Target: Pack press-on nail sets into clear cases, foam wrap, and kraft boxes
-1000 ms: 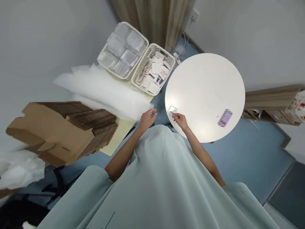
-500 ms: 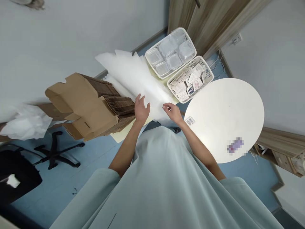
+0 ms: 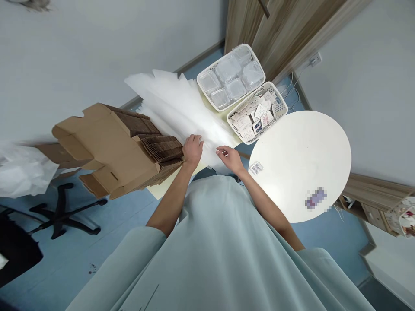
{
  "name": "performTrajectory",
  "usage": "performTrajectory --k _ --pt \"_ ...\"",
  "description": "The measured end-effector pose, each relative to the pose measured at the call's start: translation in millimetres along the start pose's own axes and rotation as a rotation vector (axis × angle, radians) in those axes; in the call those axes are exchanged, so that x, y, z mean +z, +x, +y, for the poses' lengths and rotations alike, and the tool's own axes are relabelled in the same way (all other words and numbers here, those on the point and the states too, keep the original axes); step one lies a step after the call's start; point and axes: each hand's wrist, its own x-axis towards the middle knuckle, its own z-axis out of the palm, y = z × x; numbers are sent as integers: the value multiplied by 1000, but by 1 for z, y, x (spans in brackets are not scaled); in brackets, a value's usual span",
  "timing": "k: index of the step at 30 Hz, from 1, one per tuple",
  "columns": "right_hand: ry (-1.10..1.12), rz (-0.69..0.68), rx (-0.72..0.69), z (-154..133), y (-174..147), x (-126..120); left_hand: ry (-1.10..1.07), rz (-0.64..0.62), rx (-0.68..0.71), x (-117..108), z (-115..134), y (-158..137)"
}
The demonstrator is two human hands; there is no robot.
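White, thin sheets (image 3: pixel 177 99) lie in a loose pile between a stack of folded cardboard boxes (image 3: pixel 119 157) and a white basket (image 3: pixel 206 98) of clear containers (image 3: pixel 228 68). The left hand (image 3: pixel 193 150), fingers curled, is over the sheets' near end; whether it grasps them cannot be told. The right hand (image 3: pixel 230 158), fingers bent, is near it, any hold likewise impossible to make out.

Left hand (image 3: pixel 193 150) over white sheets (image 3: pixel 177 101)
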Motion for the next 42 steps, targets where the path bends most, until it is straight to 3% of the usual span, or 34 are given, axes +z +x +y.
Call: performTrajectory --k 5,10,12,17,22,25,28,30,32,34,36,42 --pt "11 47 -50 -2 -2 -6 -28 49 21 -13 13 -15" --pt "79 228 -129 -8 -4 -21 -86 96 122 -36 43 -56" --pt "109 237 -121 -11 -7 -30 -90 81 187 -39 57 -75" --pt "107 129 -88 -7 -36 -61 -60 -42 391 -31 96 -112" --pt "126 322 -67 28 -92 -94 -86 -206 483 -12 145 -141" --pt "301 482 -46 62 -131 -111 -223 -229 443 7 174 -153" --pt "493 632 4 100 -169 -123 -386 -232 251 37 199 -156" --pt "582 724 60 125 -191 -127 -441 -347 98 62 214 -157" --pt "637 814 110 148 -209 -127 -453 -533 34 86 228 -158" --pt "670 893 153 171 -223 -123 -429 -669 77 109 242 -163" --pt "688 954 197 192 -232 -118 -370 -709 164 131 254 -170" --pt "785 1011 269 242 -243 -102 -96 -599 317 189 279 -183"
